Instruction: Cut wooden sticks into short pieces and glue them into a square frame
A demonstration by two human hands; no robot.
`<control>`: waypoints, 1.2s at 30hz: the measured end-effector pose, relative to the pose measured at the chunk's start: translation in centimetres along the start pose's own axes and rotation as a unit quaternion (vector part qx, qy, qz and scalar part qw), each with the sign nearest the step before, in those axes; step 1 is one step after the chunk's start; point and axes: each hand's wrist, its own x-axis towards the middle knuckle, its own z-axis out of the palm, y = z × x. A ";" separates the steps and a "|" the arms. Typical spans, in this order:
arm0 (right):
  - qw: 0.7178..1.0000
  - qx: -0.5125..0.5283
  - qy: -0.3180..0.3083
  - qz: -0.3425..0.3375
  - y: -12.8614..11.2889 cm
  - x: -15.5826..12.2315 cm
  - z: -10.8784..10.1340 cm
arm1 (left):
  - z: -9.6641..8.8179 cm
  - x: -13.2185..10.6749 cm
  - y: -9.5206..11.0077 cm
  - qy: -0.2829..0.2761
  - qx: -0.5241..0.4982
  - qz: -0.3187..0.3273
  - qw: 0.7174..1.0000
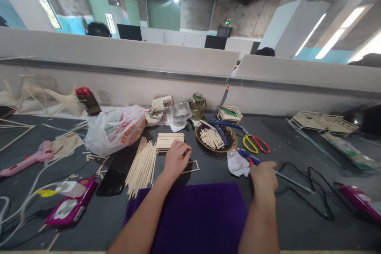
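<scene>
My left hand [177,159] is over the dark table with its fingers curled together. It is beside a small stack of wooden sticks [167,141] and above a thin stick frame [192,166]. A small dark spot shows at its fingertips; what they hold is unclear. My right hand [263,179] is closed around a blue glue gun [247,156], whose nozzle end lies by a crumpled white paper [238,164]. Loose long sticks [141,166] lie left of my left hand. A purple cloth [202,218] is spread between my forearms.
Behind the hands are a basket of short sticks [230,143], scissors [257,143] and a green jar [198,105]. Left are a plastic bag [114,129], a black phone [116,174], a magenta device [71,202] and a pink glue gun [29,160]. A black cable [324,194] curls at right.
</scene>
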 end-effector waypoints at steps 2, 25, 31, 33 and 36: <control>1.000 0.008 0.007 0.000 -0.1 -0.1 -0.1 | 0.0 0.0 0.0 0.000 -0.005 0.001 1.000; 0.954 0.159 0.220 -0.130 -1.5 -2.2 -1.3 | 0.5 -0.5 -0.2 -0.089 0.005 0.008 0.996; 0.835 0.479 0.016 -0.272 -5.0 -6.2 0.0 | 1.3 -0.9 -0.4 -0.158 0.013 0.012 0.987; 0.802 0.526 -0.034 -0.280 -6.0 -7.6 0.5 | 1.6 -1.0 -0.2 -0.171 0.022 0.017 0.985; 0.780 0.554 -0.076 -0.280 -6.9 -8.8 1.3 | 2.0 -1.1 0.0 -0.180 0.041 0.032 0.982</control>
